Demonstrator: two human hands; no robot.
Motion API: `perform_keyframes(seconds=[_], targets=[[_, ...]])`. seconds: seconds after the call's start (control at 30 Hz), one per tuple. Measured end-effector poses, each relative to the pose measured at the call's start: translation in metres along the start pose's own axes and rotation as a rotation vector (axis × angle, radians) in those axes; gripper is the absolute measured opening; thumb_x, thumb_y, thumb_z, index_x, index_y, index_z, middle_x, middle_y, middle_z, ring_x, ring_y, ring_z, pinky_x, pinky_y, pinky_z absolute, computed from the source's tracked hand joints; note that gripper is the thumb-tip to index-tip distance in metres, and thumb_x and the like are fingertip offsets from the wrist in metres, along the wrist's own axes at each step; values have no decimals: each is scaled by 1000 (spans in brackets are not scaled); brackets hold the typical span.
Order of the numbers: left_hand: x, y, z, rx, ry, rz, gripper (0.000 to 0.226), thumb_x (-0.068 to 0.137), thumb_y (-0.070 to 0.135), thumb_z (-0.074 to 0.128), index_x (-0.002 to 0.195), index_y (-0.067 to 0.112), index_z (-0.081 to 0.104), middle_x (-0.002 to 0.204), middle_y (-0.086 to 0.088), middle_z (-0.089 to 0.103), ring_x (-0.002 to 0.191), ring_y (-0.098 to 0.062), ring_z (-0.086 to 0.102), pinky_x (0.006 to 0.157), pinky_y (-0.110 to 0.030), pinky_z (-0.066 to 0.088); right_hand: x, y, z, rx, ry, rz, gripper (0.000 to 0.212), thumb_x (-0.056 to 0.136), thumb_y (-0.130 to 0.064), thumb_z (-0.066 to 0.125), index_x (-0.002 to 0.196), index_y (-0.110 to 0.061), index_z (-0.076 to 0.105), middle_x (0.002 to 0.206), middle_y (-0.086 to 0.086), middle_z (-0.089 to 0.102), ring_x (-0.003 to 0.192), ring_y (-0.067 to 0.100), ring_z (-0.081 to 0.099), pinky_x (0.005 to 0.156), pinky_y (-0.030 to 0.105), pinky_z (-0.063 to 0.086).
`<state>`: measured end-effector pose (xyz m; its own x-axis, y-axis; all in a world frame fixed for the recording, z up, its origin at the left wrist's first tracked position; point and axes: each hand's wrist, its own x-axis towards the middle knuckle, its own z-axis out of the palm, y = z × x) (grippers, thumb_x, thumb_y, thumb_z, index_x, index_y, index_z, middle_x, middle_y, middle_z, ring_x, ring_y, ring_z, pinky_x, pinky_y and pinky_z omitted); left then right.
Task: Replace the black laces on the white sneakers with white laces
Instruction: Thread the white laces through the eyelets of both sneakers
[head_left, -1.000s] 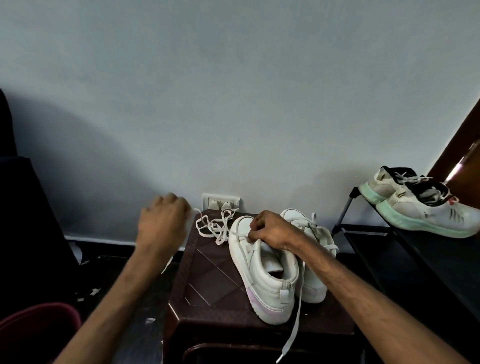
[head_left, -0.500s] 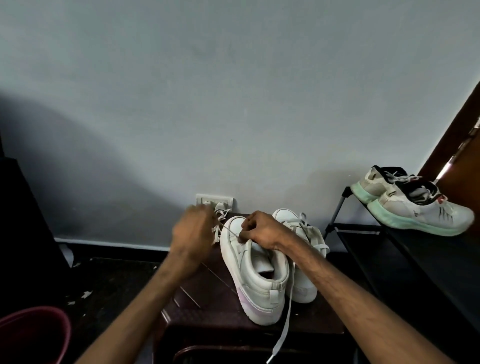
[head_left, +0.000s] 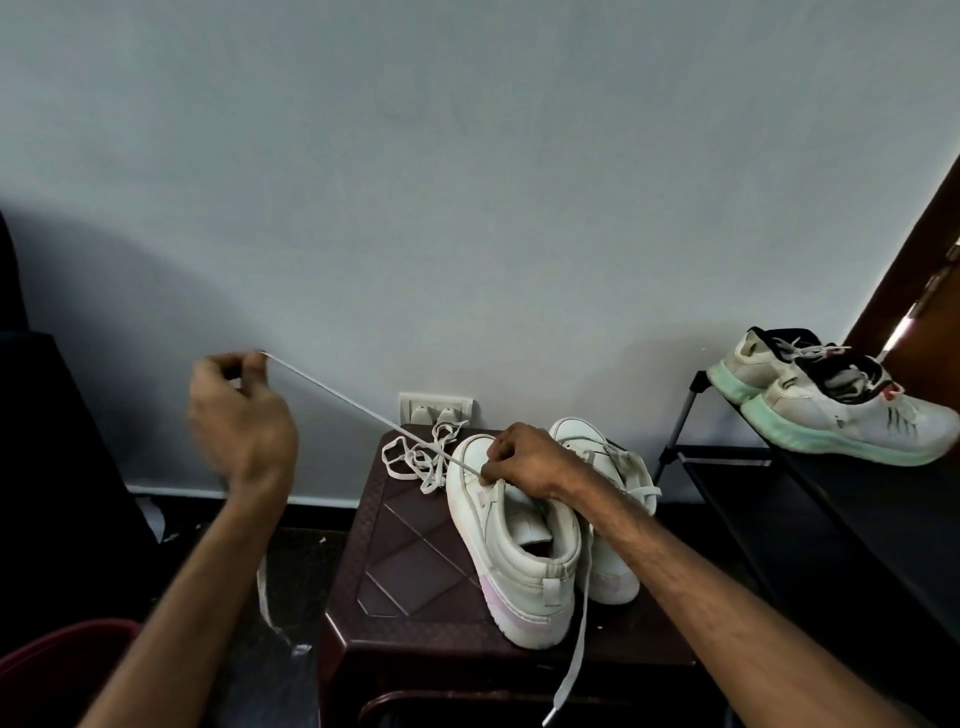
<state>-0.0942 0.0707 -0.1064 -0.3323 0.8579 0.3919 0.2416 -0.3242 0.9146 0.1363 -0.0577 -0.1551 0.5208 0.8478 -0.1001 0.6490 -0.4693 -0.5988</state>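
Note:
Two white high-top sneakers stand on a dark brown stool (head_left: 410, 561), heels toward me. My right hand (head_left: 524, 457) rests on the front of the left sneaker (head_left: 514, 551), fingers curled at its eyelets where a white lace (head_left: 353, 402) comes out. That lace runs taut up and to the left to my left hand (head_left: 239, 415), which pinches its end. The lace's other end hangs over the stool's front edge. The right sneaker (head_left: 608, 499) is partly behind my right arm. A second loose white lace (head_left: 426, 457) lies in a tangle at the stool's back.
A wall socket (head_left: 435, 408) sits just behind the stool. A black shoe rack (head_left: 810, 499) at the right carries a pair of white and mint trainers (head_left: 841, 410). A dark red bucket (head_left: 57, 670) is at the lower left, with a dark object along the left edge.
My left hand came in to the sneaker's front, took the white lace, and has pulled it out up and to the left until taut. My right hand has stayed on the sneaker.

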Motion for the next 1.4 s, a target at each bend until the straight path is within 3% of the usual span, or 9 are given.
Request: perform_keyframes(seconds=[0.1, 0.23, 0.43, 0.6, 0.87, 1.03, 1.17, 1.27, 1.4], targets=[[9, -3, 5, -286, -50, -102, 23, 98, 25, 54, 102, 4, 62, 93, -8, 60, 79, -17, 53, 68, -23, 40, -1, -1, 1, -12, 10, 5, 15, 63, -37, 78, 56, -29, 67, 87, -4, 71, 96, 21, 60, 89, 42, 50], [-30, 3, 15, -396, -516, -91, 5, 97, 26, 56, 100, 21, 57, 79, 2, 58, 62, -7, 47, 57, -26, 38, 2, -4, -12, -162, -122, -75, 21, 83, -34, 65, 73, -17, 71, 79, -1, 70, 91, 20, 63, 86, 38, 50], [-94, -18, 51, 357, -1048, 322, 29, 86, 45, 63, 110, 30, 64, 99, 2, 69, 94, -18, 65, 78, -33, 51, 4, -24, -36, -477, -399, -166, 26, 90, -25, 67, 115, -19, 70, 120, 0, 62, 103, 17, 59, 97, 35, 50], [-118, -27, 53, 467, -908, 470, 18, 92, 40, 58, 95, 22, 59, 103, 2, 62, 99, -22, 60, 70, -33, 42, 5, -4, -21, -336, -222, -156, 36, 77, -1, 60, 101, -23, 76, 116, -4, 63, 104, 18, 61, 94, 36, 52], [-41, -35, 35, 312, -663, 207, 27, 97, 37, 52, 85, 15, 58, 84, -9, 64, 82, -34, 62, 68, -38, 46, 6, 4, -19, -213, -182, -164, 32, 82, -1, 57, 96, -22, 77, 111, -2, 65, 94, 14, 59, 78, 25, 46], [-34, -23, 22, 202, -777, 167, 28, 98, 33, 54, 84, 10, 63, 69, 0, 57, 71, -24, 55, 64, -35, 39, -2, -11, -38, -440, -221, -172, 32, 90, -25, 65, 119, -14, 62, 115, 5, 59, 104, 22, 57, 84, 28, 45], [-35, -3, 23, 82, -855, 107, 34, 98, 31, 54, 86, 2, 66, 67, -2, 58, 67, -21, 52, 63, -34, 40, -7, -27, -69, -597, -283, -117, 39, 89, -45, 65, 112, -14, 69, 112, 4, 70, 100, 22, 65, 88, 34, 52], [-39, 20, 24, -4, -921, -10, 41, 100, 33, 50, 91, -4, 65, 77, -6, 55, 66, -19, 48, 56, -28, 35, -5, -47, -107, -524, -201, -42, 39, 88, -43, 68, 105, -7, 73, 93, 5, 72, 82, 20, 66, 71, 28, 51], [-33, 65, 23, -183, -1028, -292, 34, 102, 34, 46, 85, 10, 63, 67, 0, 44, 53, -12, 34, 43, -21, 26, -14, -86, -165, -245, -139, 43, 46, 89, -39, 69, 105, 3, 69, 76, 6, 61, 57, 15, 45, 48, 19, 30]])
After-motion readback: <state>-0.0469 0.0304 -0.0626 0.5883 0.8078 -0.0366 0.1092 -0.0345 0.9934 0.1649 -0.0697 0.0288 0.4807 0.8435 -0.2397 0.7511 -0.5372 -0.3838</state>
